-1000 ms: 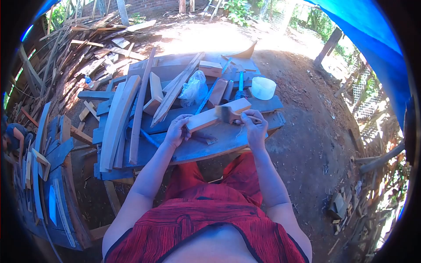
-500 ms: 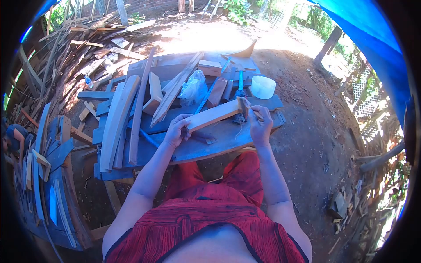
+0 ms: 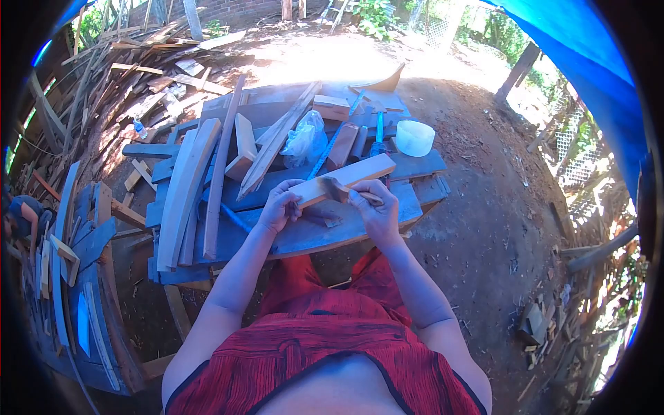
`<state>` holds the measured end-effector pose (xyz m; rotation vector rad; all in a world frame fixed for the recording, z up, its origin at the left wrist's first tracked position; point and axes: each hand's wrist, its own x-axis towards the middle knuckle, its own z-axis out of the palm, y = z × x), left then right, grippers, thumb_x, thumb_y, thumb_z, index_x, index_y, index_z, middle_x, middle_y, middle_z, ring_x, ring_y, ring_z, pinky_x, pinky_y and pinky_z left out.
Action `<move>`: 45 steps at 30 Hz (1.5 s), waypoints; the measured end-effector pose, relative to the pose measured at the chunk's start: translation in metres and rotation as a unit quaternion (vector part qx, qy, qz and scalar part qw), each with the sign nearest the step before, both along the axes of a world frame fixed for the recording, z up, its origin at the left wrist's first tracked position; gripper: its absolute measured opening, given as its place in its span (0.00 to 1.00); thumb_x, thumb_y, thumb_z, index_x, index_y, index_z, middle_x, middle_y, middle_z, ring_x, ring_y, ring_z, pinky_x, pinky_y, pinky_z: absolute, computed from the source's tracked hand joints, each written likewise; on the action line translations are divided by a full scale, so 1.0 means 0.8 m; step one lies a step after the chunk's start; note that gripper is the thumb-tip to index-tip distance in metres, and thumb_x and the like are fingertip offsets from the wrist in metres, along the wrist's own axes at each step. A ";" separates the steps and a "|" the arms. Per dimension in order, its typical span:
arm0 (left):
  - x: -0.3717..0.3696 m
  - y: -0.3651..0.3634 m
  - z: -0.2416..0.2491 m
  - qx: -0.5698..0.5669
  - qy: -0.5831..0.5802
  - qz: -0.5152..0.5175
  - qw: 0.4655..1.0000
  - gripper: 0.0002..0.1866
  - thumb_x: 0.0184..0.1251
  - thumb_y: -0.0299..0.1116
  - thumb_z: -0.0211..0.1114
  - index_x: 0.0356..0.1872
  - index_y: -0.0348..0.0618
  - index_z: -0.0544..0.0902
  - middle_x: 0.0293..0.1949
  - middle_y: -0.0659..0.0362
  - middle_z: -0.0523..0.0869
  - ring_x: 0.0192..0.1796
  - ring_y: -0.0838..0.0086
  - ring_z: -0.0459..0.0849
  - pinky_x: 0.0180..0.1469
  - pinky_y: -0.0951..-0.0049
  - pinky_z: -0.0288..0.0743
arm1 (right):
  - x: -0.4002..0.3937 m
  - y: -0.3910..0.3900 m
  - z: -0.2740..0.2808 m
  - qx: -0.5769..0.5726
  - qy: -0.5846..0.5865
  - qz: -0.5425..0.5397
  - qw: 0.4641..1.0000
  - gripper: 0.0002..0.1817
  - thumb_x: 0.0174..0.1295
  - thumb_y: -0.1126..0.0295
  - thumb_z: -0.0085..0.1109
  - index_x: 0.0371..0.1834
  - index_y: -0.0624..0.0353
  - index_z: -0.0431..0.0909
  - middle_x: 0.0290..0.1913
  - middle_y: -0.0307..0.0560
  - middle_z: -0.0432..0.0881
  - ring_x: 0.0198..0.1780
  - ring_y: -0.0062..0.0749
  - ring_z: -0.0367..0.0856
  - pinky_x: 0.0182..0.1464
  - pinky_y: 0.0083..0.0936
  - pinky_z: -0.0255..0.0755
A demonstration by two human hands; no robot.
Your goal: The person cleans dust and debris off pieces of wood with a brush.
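Observation:
My left hand is closed around the near left end of a pale wooden block, which is held tilted above the workbench. In my right hand is a paintbrush, gripped by its handle. Its dark bristles rest against the block's side, close to my left hand. Just beyond the block lie a reddish-brown wood piece and a crumpled clear plastic bag. A white plastic tub stands at the bench's right side.
Long boards lie across the bench's left part. A blue-barred tool lies behind the block. To the left is a second stand with timber, with a person beside it. Scrap wood is heaped at the back left.
My right hand has moved the brush left along the block, from its far right end to near my left hand. The left hand keeps its hold, almost still.

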<state>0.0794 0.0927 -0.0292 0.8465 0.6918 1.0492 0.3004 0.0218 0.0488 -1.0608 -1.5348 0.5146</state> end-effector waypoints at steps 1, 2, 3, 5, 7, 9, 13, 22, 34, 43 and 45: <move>0.000 0.000 -0.001 0.000 0.000 0.000 1.000 0.19 0.51 0.26 0.58 0.48 0.36 0.75 0.22 0.59 0.79 0.15 0.79 0.77 0.12 0.83 0.68 | -0.002 -0.001 0.002 -0.052 0.088 0.033 0.994 0.03 0.59 0.77 0.59 0.35 0.65 0.78 0.33 0.41 0.79 0.34 0.23 0.79 0.37 0.18 0.72; 0.000 -0.001 0.000 0.001 0.001 -0.001 1.000 0.19 0.51 0.26 0.58 0.48 0.36 0.75 0.22 0.60 0.79 0.15 0.79 0.77 0.12 0.83 0.69 | -0.004 -0.002 0.006 -0.103 0.175 0.066 0.977 0.03 0.60 0.77 0.58 0.35 0.65 0.78 0.34 0.41 0.79 0.34 0.22 0.80 0.36 0.18 0.73; -0.001 -0.001 0.002 0.002 0.003 -0.003 1.000 0.19 0.51 0.26 0.58 0.48 0.37 0.75 0.22 0.60 0.79 0.15 0.79 0.77 0.12 0.83 0.69 | -0.004 -0.003 0.012 -0.102 0.174 0.067 0.977 0.03 0.60 0.77 0.58 0.35 0.65 0.78 0.34 0.41 0.79 0.34 0.22 0.80 0.36 0.18 0.73; -0.001 -0.002 0.004 0.001 0.004 0.000 1.000 0.19 0.51 0.26 0.58 0.48 0.37 0.75 0.22 0.60 0.79 0.15 0.80 0.77 0.13 0.83 0.69 | 0.002 -0.001 0.023 -0.125 0.248 0.050 0.959 0.04 0.59 0.77 0.59 0.35 0.64 0.77 0.31 0.41 0.80 0.34 0.20 0.79 0.40 0.19 0.72; -0.001 -0.003 0.004 -0.002 0.004 0.000 1.000 0.19 0.51 0.26 0.57 0.48 0.37 0.75 0.22 0.60 0.79 0.15 0.80 0.77 0.13 0.82 0.69 | 0.009 0.004 0.025 -0.101 0.248 0.027 0.963 0.04 0.59 0.77 0.59 0.36 0.64 0.77 0.31 0.41 0.80 0.34 0.21 0.79 0.39 0.19 0.72; -0.001 -0.003 0.005 -0.006 0.012 0.004 1.000 0.19 0.51 0.26 0.57 0.48 0.38 0.75 0.22 0.60 0.79 0.15 0.80 0.77 0.13 0.82 0.69 | 0.022 0.014 0.020 -0.078 0.247 0.003 0.966 0.04 0.58 0.77 0.59 0.36 0.64 0.77 0.32 0.41 0.79 0.35 0.22 0.79 0.39 0.20 0.72; -0.001 -0.002 0.002 0.000 0.017 0.005 1.000 0.19 0.51 0.26 0.57 0.48 0.37 0.75 0.23 0.61 0.79 0.15 0.80 0.77 0.13 0.83 0.69 | 0.037 0.022 0.023 0.071 0.030 -0.123 0.989 0.03 0.58 0.79 0.59 0.35 0.64 0.77 0.33 0.41 0.79 0.35 0.24 0.79 0.39 0.19 0.72; 0.000 -0.003 0.004 0.010 0.027 0.001 1.000 0.21 0.49 0.25 0.58 0.48 0.37 0.75 0.23 0.59 0.79 0.16 0.80 0.77 0.13 0.83 0.70 | 0.009 0.009 0.017 0.063 -0.062 -0.098 0.991 0.05 0.54 0.79 0.61 0.35 0.63 0.77 0.32 0.45 0.77 0.35 0.31 0.77 0.39 0.23 0.69; -0.001 0.000 -0.004 0.018 0.033 -0.001 0.999 0.19 0.50 0.26 0.58 0.47 0.39 0.73 0.25 0.59 0.79 0.17 0.78 0.77 0.14 0.81 0.71 | -0.033 0.017 0.020 -0.111 0.211 0.121 0.964 0.04 0.61 0.76 0.57 0.37 0.65 0.77 0.34 0.41 0.80 0.35 0.22 0.81 0.39 0.18 0.75; 0.000 -0.002 -0.002 0.035 0.030 0.010 0.999 0.20 0.49 0.25 0.58 0.48 0.37 0.74 0.25 0.58 0.80 0.16 0.79 0.78 0.14 0.83 0.71 | -0.031 0.055 -0.005 -0.159 0.296 0.105 0.936 0.04 0.60 0.75 0.58 0.35 0.64 0.78 0.31 0.41 0.80 0.30 0.23 0.82 0.35 0.17 0.75; 0.000 -0.002 -0.004 0.036 0.050 0.011 0.998 0.21 0.48 0.25 0.57 0.49 0.36 0.73 0.25 0.59 0.80 0.16 0.79 0.78 0.14 0.83 0.71 | -0.015 0.060 -0.008 -0.159 0.302 0.086 0.936 0.04 0.60 0.75 0.59 0.35 0.64 0.78 0.31 0.41 0.80 0.29 0.24 0.82 0.35 0.17 0.75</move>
